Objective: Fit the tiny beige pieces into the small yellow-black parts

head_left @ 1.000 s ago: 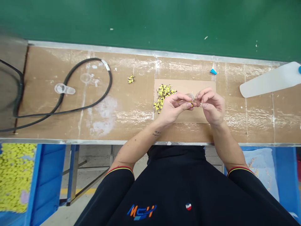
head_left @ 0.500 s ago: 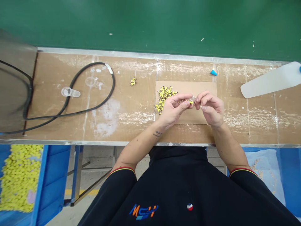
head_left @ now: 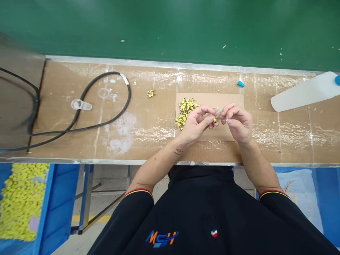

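My left hand (head_left: 198, 124) and my right hand (head_left: 237, 122) meet above a brown cardboard sheet (head_left: 221, 99). Their fingertips pinch a small yellow part (head_left: 214, 119) and a small clear plastic piece (head_left: 217, 113). The left fingers seem to hold the yellow part, and the right fingers the clear piece, though the exact grip is partly hidden. A heap of small yellow-and-dark parts (head_left: 185, 111) lies on the sheet, just beyond my left hand.
A black cable (head_left: 129, 94) and a clear plastic piece (head_left: 81, 105) lie on the left of the bench, with a small yellow cluster (head_left: 151, 93) nearby. A blue wedge (head_left: 240, 83) and a white paddle (head_left: 305, 92) lie right. A bin of yellow parts (head_left: 21, 202) sits below.
My fingertips have drawn closer together around the small parts. The view has shifted slightly, and the heap on the cardboard looks unchanged.
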Demonstrator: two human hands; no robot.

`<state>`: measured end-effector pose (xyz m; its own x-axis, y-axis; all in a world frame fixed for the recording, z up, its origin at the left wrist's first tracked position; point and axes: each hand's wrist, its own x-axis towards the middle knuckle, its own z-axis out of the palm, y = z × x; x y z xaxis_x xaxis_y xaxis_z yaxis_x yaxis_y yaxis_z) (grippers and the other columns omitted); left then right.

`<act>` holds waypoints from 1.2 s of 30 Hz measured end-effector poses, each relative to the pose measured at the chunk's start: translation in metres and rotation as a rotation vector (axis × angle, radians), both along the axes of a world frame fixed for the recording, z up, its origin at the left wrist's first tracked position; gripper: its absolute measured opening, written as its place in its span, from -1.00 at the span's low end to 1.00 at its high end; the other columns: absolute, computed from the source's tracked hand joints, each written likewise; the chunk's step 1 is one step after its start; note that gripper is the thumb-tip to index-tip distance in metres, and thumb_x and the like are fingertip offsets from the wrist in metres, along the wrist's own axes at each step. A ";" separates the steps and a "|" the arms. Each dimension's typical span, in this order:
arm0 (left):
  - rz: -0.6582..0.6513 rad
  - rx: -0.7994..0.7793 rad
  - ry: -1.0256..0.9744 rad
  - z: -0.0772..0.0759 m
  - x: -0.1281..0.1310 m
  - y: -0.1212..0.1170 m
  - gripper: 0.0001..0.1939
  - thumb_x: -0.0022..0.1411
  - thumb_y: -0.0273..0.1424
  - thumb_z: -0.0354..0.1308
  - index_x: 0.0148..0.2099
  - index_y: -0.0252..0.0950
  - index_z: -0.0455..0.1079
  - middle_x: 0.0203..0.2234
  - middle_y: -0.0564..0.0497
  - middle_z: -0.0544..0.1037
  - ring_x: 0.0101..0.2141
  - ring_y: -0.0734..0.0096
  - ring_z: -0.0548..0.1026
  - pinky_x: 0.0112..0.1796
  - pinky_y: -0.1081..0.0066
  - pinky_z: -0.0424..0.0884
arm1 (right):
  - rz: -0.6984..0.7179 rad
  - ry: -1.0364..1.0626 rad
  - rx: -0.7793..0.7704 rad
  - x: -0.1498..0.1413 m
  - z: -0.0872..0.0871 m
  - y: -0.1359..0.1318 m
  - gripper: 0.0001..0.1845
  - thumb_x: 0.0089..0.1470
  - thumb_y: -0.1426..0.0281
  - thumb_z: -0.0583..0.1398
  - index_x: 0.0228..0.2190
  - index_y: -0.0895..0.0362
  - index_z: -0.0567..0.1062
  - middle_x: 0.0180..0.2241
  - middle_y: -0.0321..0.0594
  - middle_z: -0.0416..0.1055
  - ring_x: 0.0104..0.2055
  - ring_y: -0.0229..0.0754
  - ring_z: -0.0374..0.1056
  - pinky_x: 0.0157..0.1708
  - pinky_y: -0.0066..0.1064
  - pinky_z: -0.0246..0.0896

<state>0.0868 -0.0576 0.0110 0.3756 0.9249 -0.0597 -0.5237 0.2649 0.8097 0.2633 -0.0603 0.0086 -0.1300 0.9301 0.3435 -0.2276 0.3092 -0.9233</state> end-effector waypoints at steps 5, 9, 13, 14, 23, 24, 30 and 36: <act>0.029 0.033 0.057 -0.002 -0.001 0.000 -0.60 0.06 -0.13 0.54 -0.30 -0.30 0.49 -0.15 0.01 0.61 -0.49 0.70 0.54 -0.43 0.57 0.49 | -0.027 -0.073 -0.011 0.001 0.000 -0.001 -0.83 0.09 0.25 0.38 -0.43 0.03 0.54 -0.35 -0.27 0.46 -0.41 -0.24 0.31 -0.30 -0.25 0.35; 0.018 0.028 -0.007 -0.002 -0.002 0.001 -0.63 0.06 -0.18 0.55 -0.35 -0.30 0.49 -0.33 0.04 0.64 -0.42 0.61 0.60 -0.33 0.53 0.57 | -0.059 -0.089 0.001 0.002 0.001 0.000 -0.79 0.07 0.20 0.40 -0.45 0.03 0.54 -0.37 -0.27 0.45 -0.40 -0.22 0.33 -0.34 -0.27 0.32; 0.006 -0.085 -0.057 -0.001 -0.003 0.003 -0.63 -0.04 -0.23 0.60 -0.35 -0.30 0.52 -0.31 0.03 0.67 -0.35 0.54 0.66 -0.20 0.48 0.62 | -0.093 -0.055 0.006 0.002 0.001 0.001 -0.79 0.06 0.22 0.41 -0.44 0.03 0.54 -0.37 -0.29 0.42 -0.41 -0.25 0.33 -0.42 -0.34 0.29; 0.001 -0.117 -0.064 0.000 -0.003 0.003 -0.62 -0.08 -0.26 0.62 -0.34 -0.30 0.53 -0.31 0.03 0.68 -0.34 0.53 0.66 -0.19 0.48 0.62 | -0.096 -0.050 -0.006 0.001 0.001 0.001 -0.78 0.06 0.21 0.41 -0.43 0.04 0.54 -0.37 -0.29 0.42 -0.42 -0.26 0.33 -0.45 -0.35 0.29; 0.078 -0.128 -0.008 -0.006 -0.001 0.005 -0.57 -0.18 -0.28 0.66 -0.34 -0.31 0.54 -0.40 0.09 0.66 -0.38 0.58 0.63 -0.22 0.50 0.58 | -0.056 -0.030 -0.051 -0.003 0.002 -0.002 -0.83 0.11 0.26 0.40 -0.40 0.04 0.54 -0.35 -0.29 0.47 -0.40 -0.27 0.41 -0.44 -0.39 0.43; 0.094 -0.126 0.004 -0.007 0.000 0.005 -0.56 -0.18 -0.26 0.66 -0.34 -0.31 0.53 -0.41 0.09 0.65 -0.41 0.60 0.61 -0.28 0.52 0.57 | -0.045 -0.031 -0.058 -0.003 0.002 -0.002 -0.83 0.11 0.27 0.40 -0.40 0.04 0.55 -0.35 -0.28 0.48 -0.41 -0.27 0.41 -0.43 -0.38 0.44; 0.117 0.066 0.101 -0.005 -0.001 0.001 -0.58 -0.02 -0.21 0.60 -0.19 -0.29 0.58 -0.36 0.04 0.66 -0.32 0.53 0.64 -0.19 0.49 0.61 | -0.028 -0.035 -0.103 -0.008 0.004 -0.003 -0.77 0.09 0.21 0.41 -0.43 0.05 0.54 -0.37 -0.26 0.48 -0.37 -0.23 0.40 -0.47 -0.39 0.40; 0.068 0.180 0.112 -0.002 0.000 -0.001 -0.70 0.10 -0.18 0.52 -0.22 -0.27 0.62 -0.34 0.00 0.69 -0.32 0.46 0.66 -0.17 0.37 0.64 | -0.037 -0.070 -0.080 -0.010 0.005 -0.003 -0.76 0.05 0.20 0.44 -0.45 0.05 0.55 -0.39 -0.26 0.45 -0.36 -0.22 0.39 -0.38 -0.33 0.41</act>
<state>0.0864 -0.0581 0.0091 0.3122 0.9474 0.0711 -0.4392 0.0775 0.8951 0.2533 -0.0631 0.0134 -0.1158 0.9590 0.2588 -0.1510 0.2405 -0.9588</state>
